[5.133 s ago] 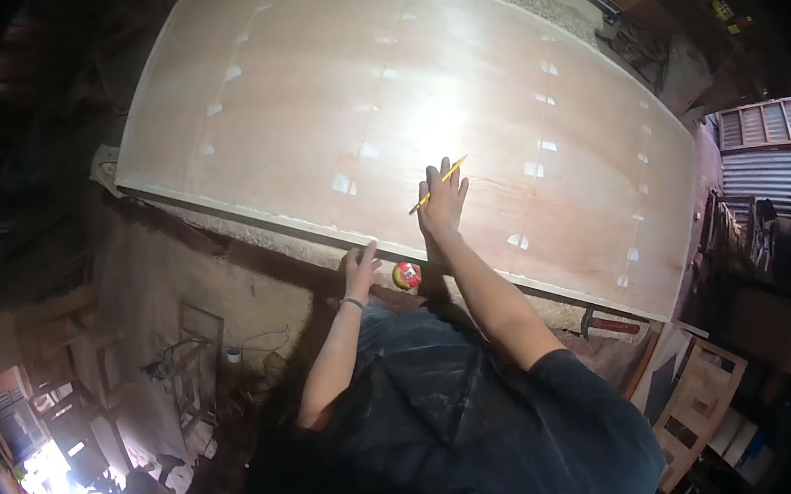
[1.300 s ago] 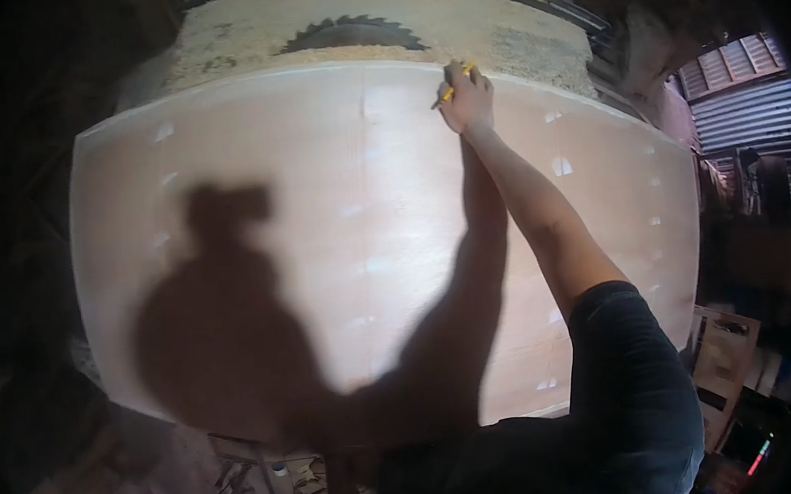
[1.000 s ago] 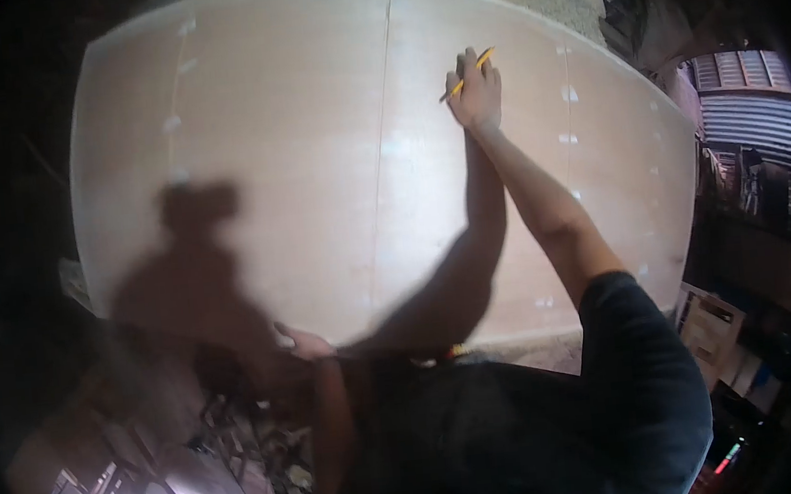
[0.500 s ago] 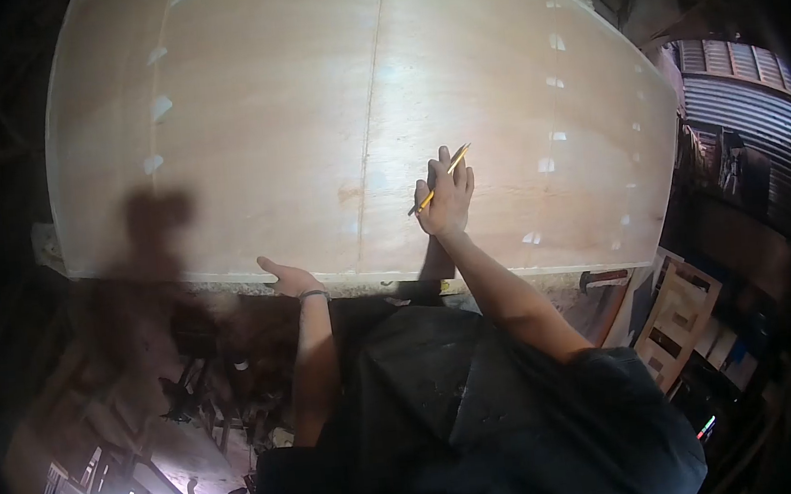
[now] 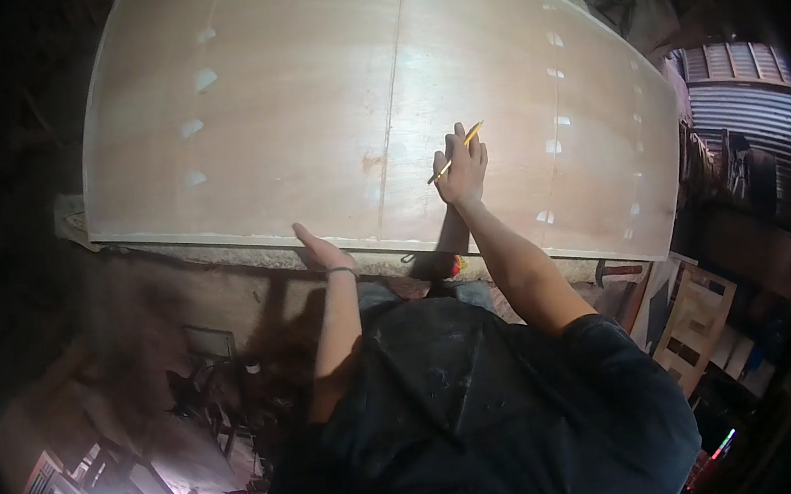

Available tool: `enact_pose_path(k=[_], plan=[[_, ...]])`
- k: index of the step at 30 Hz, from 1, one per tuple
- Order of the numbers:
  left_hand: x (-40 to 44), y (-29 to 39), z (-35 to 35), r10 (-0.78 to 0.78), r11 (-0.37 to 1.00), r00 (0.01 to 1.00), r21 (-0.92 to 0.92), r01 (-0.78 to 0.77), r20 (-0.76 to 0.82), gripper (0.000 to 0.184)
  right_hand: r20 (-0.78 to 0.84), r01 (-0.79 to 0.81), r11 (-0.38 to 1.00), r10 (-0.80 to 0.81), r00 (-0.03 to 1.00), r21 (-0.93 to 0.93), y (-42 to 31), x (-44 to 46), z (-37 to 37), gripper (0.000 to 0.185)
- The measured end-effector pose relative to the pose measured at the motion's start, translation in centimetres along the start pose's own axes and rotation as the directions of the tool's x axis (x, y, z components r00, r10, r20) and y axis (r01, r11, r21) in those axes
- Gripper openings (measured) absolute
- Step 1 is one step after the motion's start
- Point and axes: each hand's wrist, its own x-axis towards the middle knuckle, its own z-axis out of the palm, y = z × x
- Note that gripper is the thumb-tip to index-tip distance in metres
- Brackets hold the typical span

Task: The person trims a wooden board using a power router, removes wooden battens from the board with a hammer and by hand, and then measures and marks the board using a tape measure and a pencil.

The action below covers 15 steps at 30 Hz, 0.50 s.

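Observation:
A large pale plywood panel (image 5: pixel 288 96) lies flat in front of me, with a dark seam running across its middle and white patches in rows. My right hand (image 5: pixel 465 180) rests on its top, just right of the seam. A yellow pencil (image 5: pixel 473 133) is held slantwise between that hand's fingers, which point away from me. At the near edge, left of the seam, my left hand (image 5: pixel 325 251) grips the panel. Its thumb shows on the upper side, while the other fingers are hidden below the edge.
Under the panel is a rough-surfaced bench (image 5: pixel 73 217). A hammer (image 5: pixel 619 271) lies by the near right corner. Further right stands a wooden frame piece (image 5: pixel 698 319). Dark clutter covers the lower left floor. A small red and yellow thing (image 5: pixel 457 265) sits near the edge.
The view has shifted and turned, so the panel appears further right and more tilted. The dark shadow has left the panel's left part. Both hands keep about the same places on the panel.

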Motion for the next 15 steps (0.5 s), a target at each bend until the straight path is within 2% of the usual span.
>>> enact_pose_path(k=[1,4,7,10,11,14,15], plan=[[-0.3,-1.7,-0.5,-0.230,0.955,0.949,-0.137,0.262,0.215,0.101,0.003,-0.011,1.000,0.011,1.000,0.009,-0.1,0.0,-0.1,0.045],[-0.9,-6.9,-0.9,-0.319,0.859,0.768,-0.173,0.482,0.556,0.102,0.025,-0.044,0.999,0.043,0.999,0.027,-0.3,-0.5,-0.6,0.044],[-4.4,-6.4,1.4,-0.343,0.892,0.864,-0.161,0.422,0.368,0.101,0.051,-0.056,0.998,0.055,0.997,0.020,-0.4,-2.2,-1.3,0.046],[-4.9,-5.1,1.2,-0.236,0.865,0.737,-0.209,0.457,0.633,0.095,0.072,-0.054,0.999,0.054,0.996,0.003,-0.4,-3.3,-2.3,0.046],[-5.2,-5.0,1.7,-0.270,0.899,0.812,-0.167,0.405,0.517,0.093,0.067,-0.061,0.998,0.061,0.996,-0.003,-0.4,-3.1,-2.2,0.045],[-4.7,-5.4,1.2,-0.296,0.873,0.766,-0.164,0.460,0.571,0.093,0.111,-0.090,0.996,0.092,0.990,-0.022,0.0,-3.3,-2.8,0.045],[-5.9,-4.5,1.4,-0.320,0.883,0.793,-0.140,0.447,0.518,0.093,0.127,-0.105,0.994,0.108,0.986,-0.027,-0.2,-3.5,-3.0,0.045]])
